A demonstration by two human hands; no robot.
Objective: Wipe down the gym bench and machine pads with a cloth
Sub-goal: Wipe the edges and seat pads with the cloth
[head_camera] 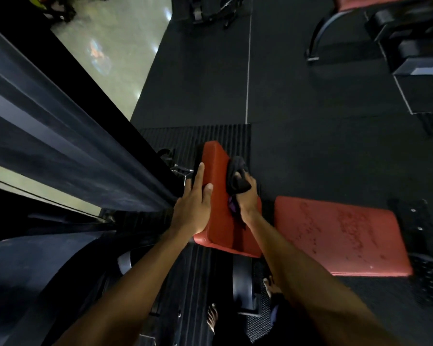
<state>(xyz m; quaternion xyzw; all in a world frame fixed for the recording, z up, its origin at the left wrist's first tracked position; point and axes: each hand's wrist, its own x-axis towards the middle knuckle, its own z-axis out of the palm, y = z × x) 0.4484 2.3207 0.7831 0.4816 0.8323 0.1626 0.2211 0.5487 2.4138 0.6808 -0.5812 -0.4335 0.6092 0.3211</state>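
- The right hand (pixel 245 196) held the dark cloth (pixel 236 177) bunched in its curled fingers (pixel 251 183), pressed onto the red pad (pixel 218 216).
- The left hand (pixel 193 208) lay with fingers straight along the pad's edge, left of the cloth.
- A second pad (pixel 340 236) sat to the right.

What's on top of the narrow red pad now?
On the red pad, the left hand rests along its left edge; the right hand grips a dark cloth. Surface under them is hidden.

A second pad (pixel 343 236) lies right of the near pad (pixel 220 196), apart.
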